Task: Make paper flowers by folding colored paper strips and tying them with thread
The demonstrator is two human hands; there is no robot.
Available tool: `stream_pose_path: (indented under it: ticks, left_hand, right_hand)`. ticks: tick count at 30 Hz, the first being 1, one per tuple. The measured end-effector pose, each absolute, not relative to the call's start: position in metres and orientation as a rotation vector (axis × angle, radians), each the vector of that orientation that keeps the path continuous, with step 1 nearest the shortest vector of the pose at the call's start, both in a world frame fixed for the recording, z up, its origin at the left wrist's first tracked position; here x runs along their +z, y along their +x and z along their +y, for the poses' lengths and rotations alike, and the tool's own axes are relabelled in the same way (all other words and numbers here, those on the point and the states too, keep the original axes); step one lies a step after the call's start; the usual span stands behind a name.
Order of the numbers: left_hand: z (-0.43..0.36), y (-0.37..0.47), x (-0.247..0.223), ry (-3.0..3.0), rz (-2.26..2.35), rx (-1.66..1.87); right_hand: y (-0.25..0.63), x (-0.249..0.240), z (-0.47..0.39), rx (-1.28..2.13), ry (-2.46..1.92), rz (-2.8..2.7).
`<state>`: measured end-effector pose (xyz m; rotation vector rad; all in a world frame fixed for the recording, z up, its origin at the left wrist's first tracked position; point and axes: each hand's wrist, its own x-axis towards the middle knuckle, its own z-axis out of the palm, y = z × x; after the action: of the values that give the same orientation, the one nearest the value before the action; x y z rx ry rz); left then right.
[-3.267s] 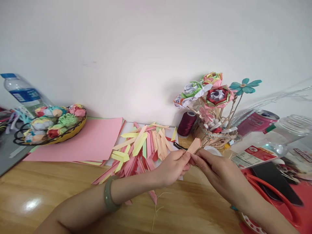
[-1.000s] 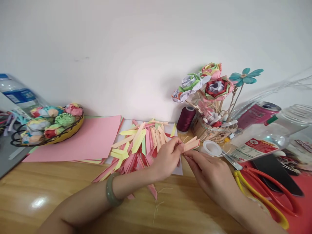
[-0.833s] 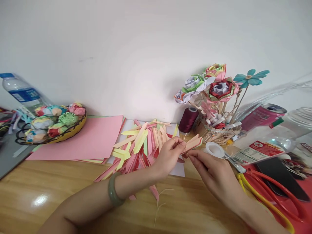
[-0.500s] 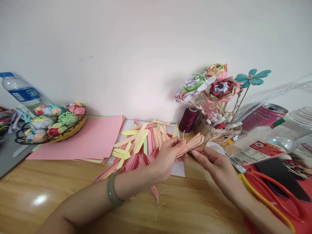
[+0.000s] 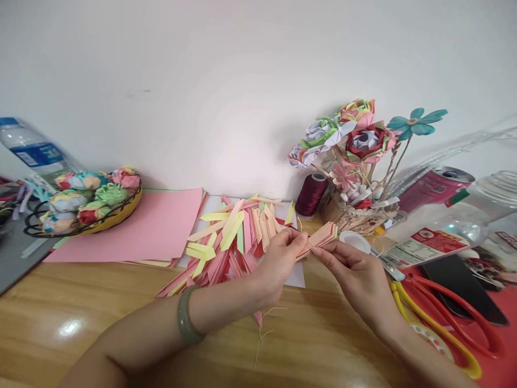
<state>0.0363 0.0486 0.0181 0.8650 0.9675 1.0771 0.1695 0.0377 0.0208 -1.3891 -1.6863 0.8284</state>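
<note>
My left hand (image 5: 280, 258) is closed on a small stack of folded paper strips (image 5: 323, 235), peach on top with red, white and green edges below. A thin pale string (image 5: 299, 222) sticks up by my left thumb and seems to pass across the stack. My right hand (image 5: 349, 264) pinches at the stack's lower side, where the string crosses it; its fingertips are together beside my left thumb. Behind and left of my hands lies a loose pile of folded paper strips (image 5: 232, 231) in pink, yellow, peach and red.
Pink paper sheets (image 5: 161, 226) and a basket of paper flowers (image 5: 121, 210) are at the left. A maroon thread spool (image 5: 312, 195) stands near a flower pot (image 5: 347, 215). Scissors (image 5: 448, 307), a plastic jar (image 5: 440, 237) and a pink can (image 5: 428, 188) crowd the right. String bits (image 5: 262, 337) lie in front.
My right fingers have moved slightly up and left, closer to my left thumb at the string. The stack stays held in my left hand. The view has shifted slightly.
</note>
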Motion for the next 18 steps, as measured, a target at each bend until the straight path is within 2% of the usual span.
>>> stream_pose_path:
  ticks: [7,18]
  left_hand:
    - [0.062,0.026,0.024,0.879,0.855,0.900]
    - [0.063,0.031,0.015,0.906,1.034,1.045]
  right_hand:
    - [0.180,0.022,0.039,0.741,-1.457,-1.789]
    - [0.177,0.020,0.034,0.633,-1.396,-1.983]
